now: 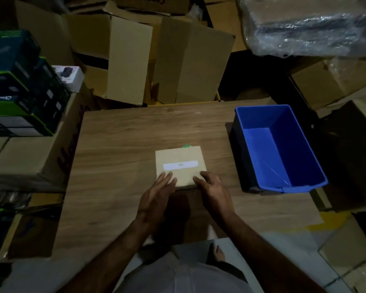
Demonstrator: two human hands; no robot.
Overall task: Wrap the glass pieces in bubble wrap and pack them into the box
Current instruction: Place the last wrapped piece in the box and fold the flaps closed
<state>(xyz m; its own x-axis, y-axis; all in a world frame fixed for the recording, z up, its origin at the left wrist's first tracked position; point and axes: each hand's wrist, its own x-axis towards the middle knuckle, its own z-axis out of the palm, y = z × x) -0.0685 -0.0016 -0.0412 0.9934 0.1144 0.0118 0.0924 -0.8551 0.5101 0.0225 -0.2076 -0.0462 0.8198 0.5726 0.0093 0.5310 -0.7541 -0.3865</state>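
Note:
A small flat tan cardboard box (180,159) with a white strip label lies shut in the middle of the wooden table (118,149). My left hand (156,197) rests its spread fingers on the box's near left corner. Fingers of my right hand (211,191) press on the near right corner and edge. Something green (185,146) peeks out behind the box's far edge. A blue plastic bin (283,149) stands to the right, with a clear pane lying inside it. A large bundle of bubble wrap (309,26) lies at the top right. No glass is in either hand.
Open and folded cardboard cartons (152,60) crowd the space behind the table. Dark green and black product boxes (19,85) are stacked on a carton to the left. More cartons (336,85) stand to the right of the bin.

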